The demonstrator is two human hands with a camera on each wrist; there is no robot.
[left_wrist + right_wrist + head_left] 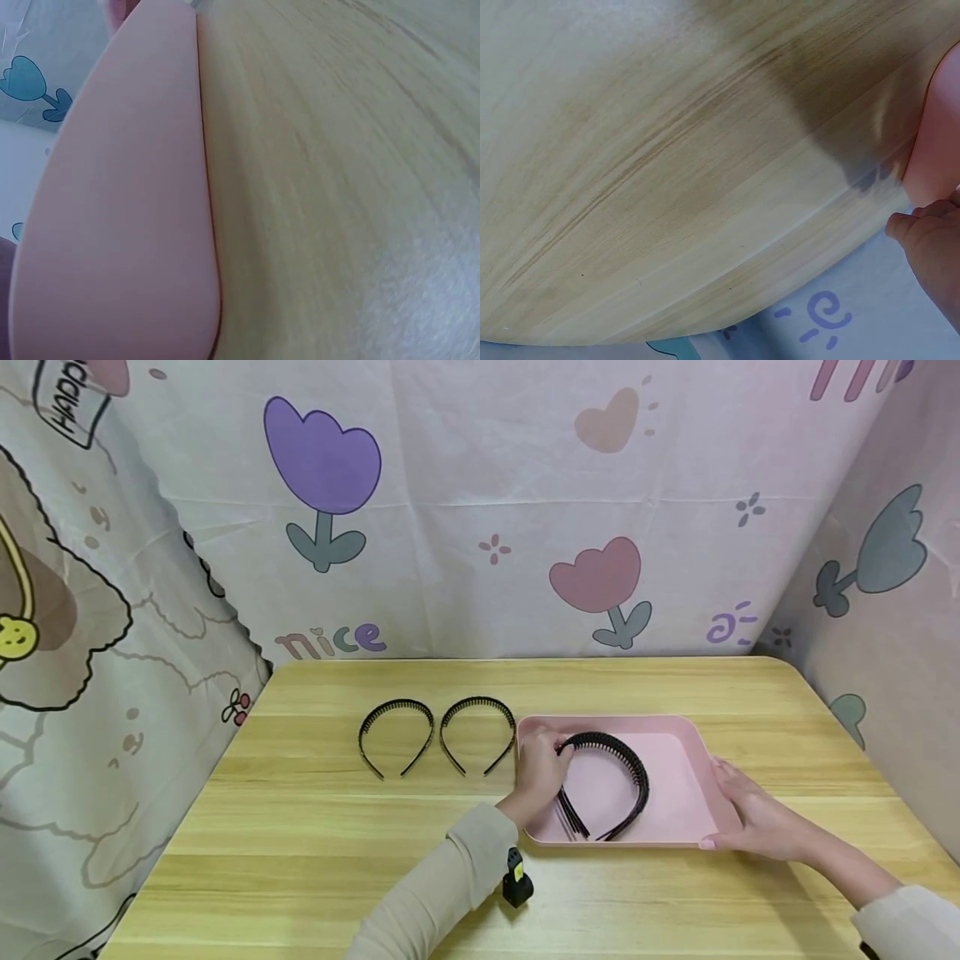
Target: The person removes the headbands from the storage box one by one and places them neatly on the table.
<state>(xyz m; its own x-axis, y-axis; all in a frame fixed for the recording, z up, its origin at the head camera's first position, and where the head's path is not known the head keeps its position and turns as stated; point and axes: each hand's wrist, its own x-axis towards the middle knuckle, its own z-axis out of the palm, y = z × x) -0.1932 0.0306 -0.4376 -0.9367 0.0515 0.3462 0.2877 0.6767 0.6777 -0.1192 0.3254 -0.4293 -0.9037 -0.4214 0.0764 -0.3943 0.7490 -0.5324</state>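
A shallow pink tray sits on the table in the head view. Several black toothed headbands lie bunched together inside its left half. My left hand reaches over the tray's left wall and grips the bunch at its upper left. Around the tray's right side, my right hand holds on, its thumb at the front corner. Left of the tray lie two single black headbands, side by side. The left wrist view shows the tray's outer wall; the right wrist view catches fingers at the tray's end.
The light wood table has rounded far corners. A small black device with a yellow label is by the left sleeve. Patterned cloth hangs behind the table and at both sides.
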